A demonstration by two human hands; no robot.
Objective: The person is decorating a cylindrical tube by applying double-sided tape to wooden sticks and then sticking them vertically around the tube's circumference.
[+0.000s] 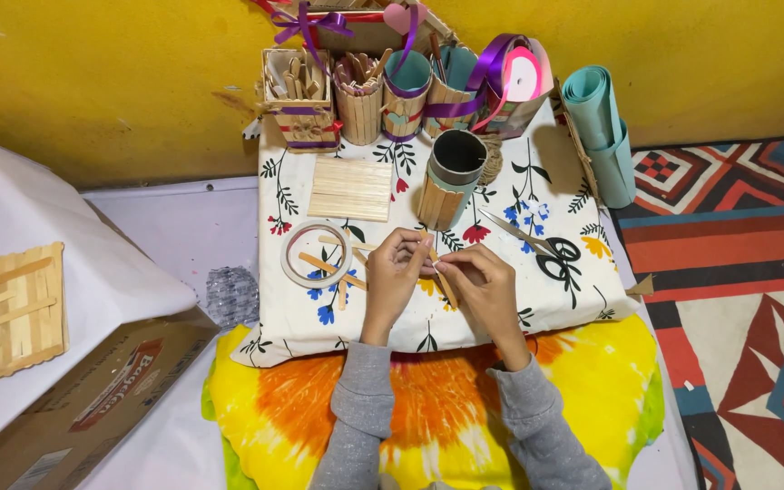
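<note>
While a floral cloth [555,299] covers the pad by a yellow wall [102,82], left hand [394,272] and right hand [485,283] both pinch a wooden craft stick [446,290], long axis diagonal, far end pointing up-left.

A pale, matt wooden craft stick [444,283] is pinched between the left hand [394,270] and the right hand [485,283], both in soft grey knit sleeves. Beneath them a matt cotton-like floral cloth [555,181] is spread. The tape ring [316,255] looks smooth and slightly glossy (probably plastic). The stick-clad cup [447,180] is faced with bare wood, the scissors [537,243] show dull metal blades, and the ribbon spool [514,74] is shiny satin.
</note>
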